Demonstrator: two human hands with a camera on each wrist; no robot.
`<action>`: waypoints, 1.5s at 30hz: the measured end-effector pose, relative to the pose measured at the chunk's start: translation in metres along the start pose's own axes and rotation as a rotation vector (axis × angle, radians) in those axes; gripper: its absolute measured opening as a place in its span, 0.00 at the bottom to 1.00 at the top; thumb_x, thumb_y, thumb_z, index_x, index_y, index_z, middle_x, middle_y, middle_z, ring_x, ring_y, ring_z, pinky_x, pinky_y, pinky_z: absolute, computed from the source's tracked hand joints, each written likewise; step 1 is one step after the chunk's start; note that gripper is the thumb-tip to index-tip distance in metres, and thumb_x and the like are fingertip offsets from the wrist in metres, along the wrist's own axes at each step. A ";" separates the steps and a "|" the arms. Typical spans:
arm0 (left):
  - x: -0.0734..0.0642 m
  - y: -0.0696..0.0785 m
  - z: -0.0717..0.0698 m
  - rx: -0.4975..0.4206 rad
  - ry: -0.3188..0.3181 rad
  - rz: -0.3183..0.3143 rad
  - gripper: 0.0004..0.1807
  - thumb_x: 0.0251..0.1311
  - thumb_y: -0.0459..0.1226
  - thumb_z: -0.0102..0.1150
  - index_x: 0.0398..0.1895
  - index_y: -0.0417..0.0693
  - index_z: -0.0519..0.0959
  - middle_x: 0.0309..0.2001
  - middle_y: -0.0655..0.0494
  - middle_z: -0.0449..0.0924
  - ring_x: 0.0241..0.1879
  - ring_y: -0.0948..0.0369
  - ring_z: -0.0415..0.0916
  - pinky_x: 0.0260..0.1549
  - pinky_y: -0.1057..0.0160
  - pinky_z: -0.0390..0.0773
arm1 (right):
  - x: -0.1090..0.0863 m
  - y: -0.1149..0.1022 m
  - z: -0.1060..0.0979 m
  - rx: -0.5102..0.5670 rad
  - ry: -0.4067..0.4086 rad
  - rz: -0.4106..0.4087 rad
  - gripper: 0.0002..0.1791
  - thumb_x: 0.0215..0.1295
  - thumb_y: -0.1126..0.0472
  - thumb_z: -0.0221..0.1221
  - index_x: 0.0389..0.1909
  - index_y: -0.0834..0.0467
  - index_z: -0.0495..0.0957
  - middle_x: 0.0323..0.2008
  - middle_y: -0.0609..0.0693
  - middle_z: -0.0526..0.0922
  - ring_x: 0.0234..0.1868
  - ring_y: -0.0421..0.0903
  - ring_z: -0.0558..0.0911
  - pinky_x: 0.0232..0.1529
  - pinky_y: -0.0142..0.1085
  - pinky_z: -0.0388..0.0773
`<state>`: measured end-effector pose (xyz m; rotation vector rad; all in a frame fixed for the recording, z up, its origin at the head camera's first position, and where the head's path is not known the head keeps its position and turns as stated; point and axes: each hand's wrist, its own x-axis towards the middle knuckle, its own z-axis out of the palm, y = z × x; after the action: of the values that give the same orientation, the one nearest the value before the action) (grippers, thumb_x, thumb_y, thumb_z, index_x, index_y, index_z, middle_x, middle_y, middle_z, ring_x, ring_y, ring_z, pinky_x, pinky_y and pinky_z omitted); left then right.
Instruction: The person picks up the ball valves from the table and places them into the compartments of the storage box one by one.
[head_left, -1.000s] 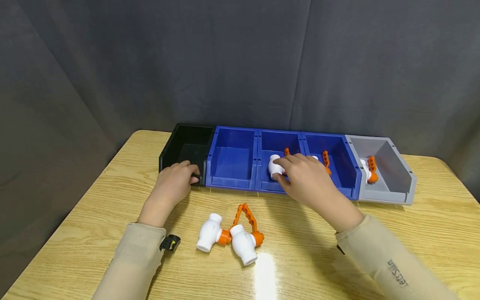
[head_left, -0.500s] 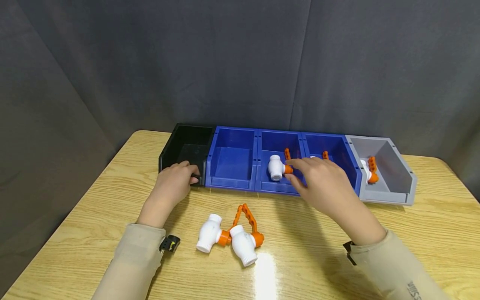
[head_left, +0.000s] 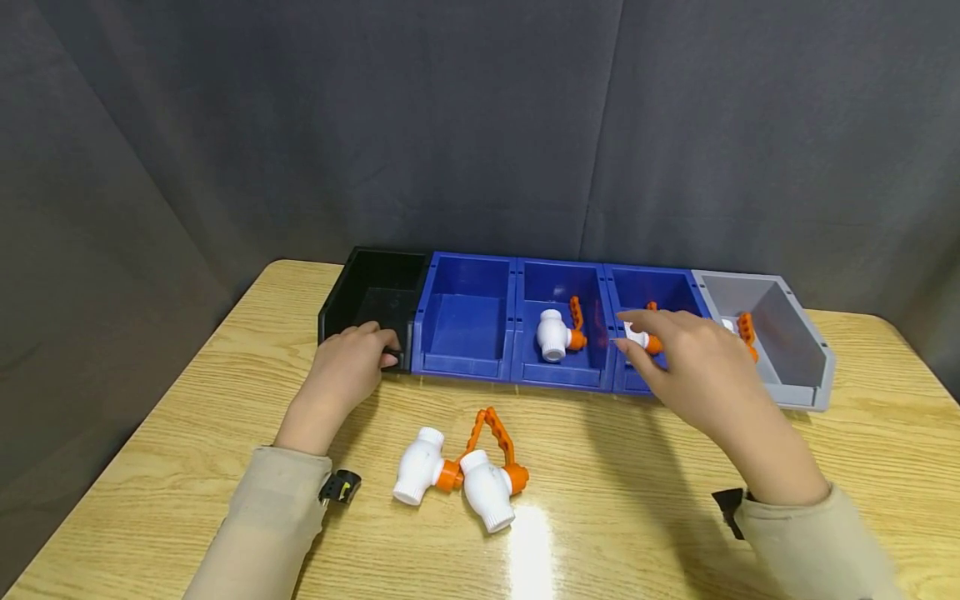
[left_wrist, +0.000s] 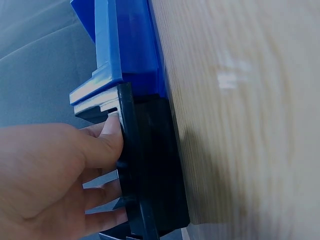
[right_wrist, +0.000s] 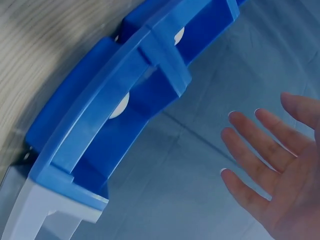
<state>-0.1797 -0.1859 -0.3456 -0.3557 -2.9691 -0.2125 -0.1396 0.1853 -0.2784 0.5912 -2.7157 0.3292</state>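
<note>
My left hand (head_left: 348,362) grips the front lip of the black bin (head_left: 335,304); in the left wrist view its thumb presses the outer side of the black edge (left_wrist: 131,160). Over the right-hand blue bin (head_left: 633,385) hovers my right hand (head_left: 697,358), fingers apart and holding nothing, as the right wrist view confirms. A white ball valve (head_left: 637,336) with an orange handle lies in that bin, partly hidden by the hand. Another ball valve (head_left: 553,336) lies in the middle blue bin (head_left: 558,377). Two more, a left valve (head_left: 420,467) and a right valve (head_left: 487,492), lie on the table with handles crossing.
The bins stand side by side at the back of the wooden table (head_left: 187,467). A left blue bin (head_left: 459,367) adjoins the black one. At the right end, a grey bin (head_left: 795,333) holds a partly hidden ball valve (head_left: 746,327). Dark cloth (head_left: 480,125) hangs behind.
My right hand has let go of the ball valve in the middle blue bin and moved right, over the neighbouring blue bin. My left hand stays on the black bin.
</note>
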 end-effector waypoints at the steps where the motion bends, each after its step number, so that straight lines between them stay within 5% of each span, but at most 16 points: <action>1: 0.000 0.000 0.000 0.000 0.000 0.001 0.07 0.65 0.36 0.62 0.42 0.44 0.84 0.36 0.48 0.79 0.41 0.46 0.79 0.44 0.45 0.78 | -0.001 0.002 -0.001 0.003 -0.004 0.013 0.19 0.69 0.53 0.61 0.56 0.56 0.81 0.49 0.61 0.84 0.44 0.62 0.83 0.36 0.56 0.78; 9: 0.000 -0.001 0.000 0.003 0.007 0.011 0.06 0.65 0.35 0.62 0.41 0.44 0.84 0.34 0.50 0.78 0.41 0.46 0.79 0.43 0.46 0.78 | -0.008 0.013 -0.008 -0.011 0.012 0.061 0.18 0.70 0.54 0.59 0.56 0.55 0.81 0.52 0.58 0.84 0.47 0.61 0.83 0.34 0.58 0.76; 17: 0.000 0.000 0.000 0.000 -0.003 0.008 0.06 0.66 0.36 0.61 0.42 0.44 0.84 0.36 0.50 0.79 0.41 0.47 0.79 0.43 0.46 0.78 | -0.015 0.027 -0.016 -0.007 -0.014 0.132 0.20 0.71 0.52 0.59 0.58 0.56 0.79 0.51 0.61 0.83 0.39 0.62 0.82 0.32 0.58 0.74; 22: 0.001 0.000 -0.001 0.001 -0.003 0.010 0.07 0.66 0.36 0.61 0.42 0.44 0.84 0.36 0.50 0.79 0.42 0.47 0.80 0.44 0.47 0.78 | -0.022 0.039 -0.019 -0.002 0.012 0.172 0.20 0.71 0.51 0.59 0.58 0.57 0.79 0.42 0.60 0.85 0.32 0.56 0.81 0.27 0.52 0.74; 45: 0.001 -0.001 0.001 -0.002 -0.003 -0.002 0.08 0.66 0.36 0.61 0.43 0.44 0.84 0.38 0.48 0.80 0.43 0.46 0.79 0.46 0.46 0.78 | -0.037 0.082 -0.024 0.037 -0.022 0.361 0.22 0.75 0.47 0.51 0.61 0.55 0.77 0.43 0.62 0.85 0.45 0.67 0.80 0.31 0.57 0.70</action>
<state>-0.1805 -0.1861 -0.3466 -0.3541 -2.9720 -0.2153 -0.1374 0.2780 -0.2825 0.1089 -2.8358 0.4635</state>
